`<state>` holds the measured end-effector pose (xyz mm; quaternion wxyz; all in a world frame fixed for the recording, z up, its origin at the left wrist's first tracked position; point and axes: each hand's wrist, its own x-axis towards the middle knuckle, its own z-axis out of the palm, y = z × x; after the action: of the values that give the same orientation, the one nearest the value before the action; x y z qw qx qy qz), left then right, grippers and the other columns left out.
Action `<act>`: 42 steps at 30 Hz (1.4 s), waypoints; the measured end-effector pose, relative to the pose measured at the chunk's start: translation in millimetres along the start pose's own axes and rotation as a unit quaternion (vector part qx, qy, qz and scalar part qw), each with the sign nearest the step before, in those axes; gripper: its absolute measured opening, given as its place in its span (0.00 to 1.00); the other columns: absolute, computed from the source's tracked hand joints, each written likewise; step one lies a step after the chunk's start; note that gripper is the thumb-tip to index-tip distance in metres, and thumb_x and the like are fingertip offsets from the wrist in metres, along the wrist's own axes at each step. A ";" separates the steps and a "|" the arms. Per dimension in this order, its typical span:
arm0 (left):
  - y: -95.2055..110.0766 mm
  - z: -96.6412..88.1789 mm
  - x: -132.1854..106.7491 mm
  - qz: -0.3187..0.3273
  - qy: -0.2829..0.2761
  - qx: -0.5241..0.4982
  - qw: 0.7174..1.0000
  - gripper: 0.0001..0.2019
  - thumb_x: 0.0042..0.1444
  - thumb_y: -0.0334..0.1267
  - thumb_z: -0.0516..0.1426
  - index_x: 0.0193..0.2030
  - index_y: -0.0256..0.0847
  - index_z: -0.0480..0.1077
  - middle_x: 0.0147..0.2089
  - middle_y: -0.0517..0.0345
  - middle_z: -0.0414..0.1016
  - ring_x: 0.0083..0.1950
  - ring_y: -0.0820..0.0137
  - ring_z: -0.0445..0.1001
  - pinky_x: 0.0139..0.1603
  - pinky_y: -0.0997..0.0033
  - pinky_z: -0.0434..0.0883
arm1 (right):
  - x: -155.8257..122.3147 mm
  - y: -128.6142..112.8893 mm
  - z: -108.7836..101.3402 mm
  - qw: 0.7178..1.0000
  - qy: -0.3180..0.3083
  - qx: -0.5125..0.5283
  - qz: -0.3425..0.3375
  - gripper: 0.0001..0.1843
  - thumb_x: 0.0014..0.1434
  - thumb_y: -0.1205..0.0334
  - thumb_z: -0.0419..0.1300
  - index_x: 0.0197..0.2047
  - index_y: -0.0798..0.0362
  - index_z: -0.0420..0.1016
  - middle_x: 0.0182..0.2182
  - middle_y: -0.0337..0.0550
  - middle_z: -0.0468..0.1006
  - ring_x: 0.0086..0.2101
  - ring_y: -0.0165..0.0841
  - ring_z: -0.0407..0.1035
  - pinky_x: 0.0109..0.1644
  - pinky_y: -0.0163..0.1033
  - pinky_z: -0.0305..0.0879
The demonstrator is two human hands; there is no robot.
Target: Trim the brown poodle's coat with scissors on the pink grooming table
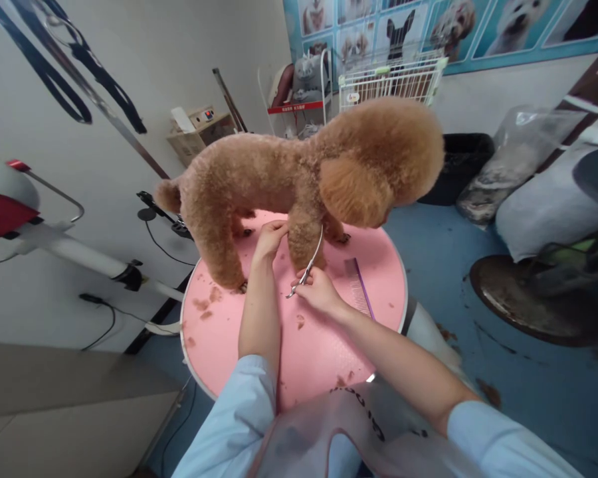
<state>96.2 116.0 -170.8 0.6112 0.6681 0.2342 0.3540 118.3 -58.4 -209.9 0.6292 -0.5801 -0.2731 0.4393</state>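
A curly brown poodle (259, 166) stands on a round pink grooming table (259, 338), its head to the right. My left hand (273, 238) is at the back of its near front leg, fingers bent against the fur; the fingertips are partly hidden by the leg. In my right hand (319, 291) is a pair of curved scissors (311, 263), the blades pointing up along the front of that same leg. The blades look closed or nearly so. Beside my right hand a comb (361, 287) with a purple spine lies on the table.
Clumps of cut fur (202, 305) lie on the tabletop. A grooming arm (124, 129) with hanging straps rises at the left, near a white jointed stand (74, 249). Behind are a white wire cart (391, 79) and a black bin (461, 166). A round dark base (533, 299) stands at right.
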 end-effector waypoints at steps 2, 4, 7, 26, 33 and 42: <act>-0.3 -0.7 -0.6 -0.001 0.002 0.005 1.000 0.11 0.42 0.41 0.62 0.24 0.33 0.70 0.25 0.61 0.68 0.28 0.80 0.61 0.33 0.79 0.61 | -1.1 -1.3 -2.4 1.000 -0.011 0.014 -0.005 0.16 0.41 0.69 0.62 0.35 0.54 0.63 0.29 0.38 0.76 0.30 0.28 0.71 0.32 0.32 0.64; -0.7 -1.5 -1.1 -0.004 0.007 0.013 1.000 0.11 0.42 0.40 0.62 0.25 0.33 0.71 0.25 0.61 0.68 0.28 0.80 0.61 0.33 0.79 0.61 | -3.0 -3.7 -4.4 0.999 -0.027 0.024 -0.003 0.15 0.42 0.69 0.62 0.34 0.54 0.63 0.26 0.36 0.74 0.27 0.28 0.70 0.29 0.31 0.62; -0.9 -2.4 -1.6 -0.006 0.017 0.023 1.000 0.11 0.41 0.41 0.62 0.24 0.33 0.71 0.25 0.61 0.67 0.28 0.80 0.60 0.33 0.79 0.61 | -5.8 -8.0 -6.8 0.998 -0.043 0.039 0.019 0.16 0.40 0.73 0.62 0.34 0.54 0.63 0.25 0.36 0.74 0.25 0.27 0.69 0.27 0.30 0.62; 2.4 -7.2 -5.7 -0.014 0.016 0.022 1.000 0.11 0.38 0.40 0.64 0.23 0.33 0.70 0.24 0.61 0.68 0.28 0.80 0.62 0.34 0.79 0.61 | -16.9 7.1 -10.1 0.992 -0.058 0.084 0.074 0.16 0.39 0.72 0.64 0.32 0.55 0.64 0.23 0.37 0.74 0.20 0.25 0.66 0.20 0.29 0.61; 1.3 -10.8 -6.9 -0.015 0.002 0.017 1.000 0.10 0.38 0.39 0.64 0.24 0.34 0.73 0.25 0.59 0.70 0.30 0.78 0.65 0.36 0.78 0.63 | -20.2 16.5 -5.9 0.985 -0.063 0.120 0.108 0.19 0.39 0.71 0.64 0.34 0.54 0.61 0.25 0.35 0.74 0.16 0.24 0.63 0.15 0.30 0.61; 4.9 -11.1 -8.7 -0.017 0.006 0.013 1.000 0.08 0.36 0.37 0.65 0.23 0.34 0.75 0.26 0.59 0.71 0.29 0.78 0.65 0.35 0.78 0.63 | -24.0 28.1 -2.8 0.979 -0.063 0.125 0.147 0.19 0.39 0.72 0.62 0.36 0.53 0.61 0.26 0.36 0.74 0.20 0.26 0.66 0.20 0.29 0.63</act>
<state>81.6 116.1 -167.6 0.6070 0.6698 0.2540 0.3440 102.9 -82.3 -233.8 0.6071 -0.5018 -0.1669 0.5931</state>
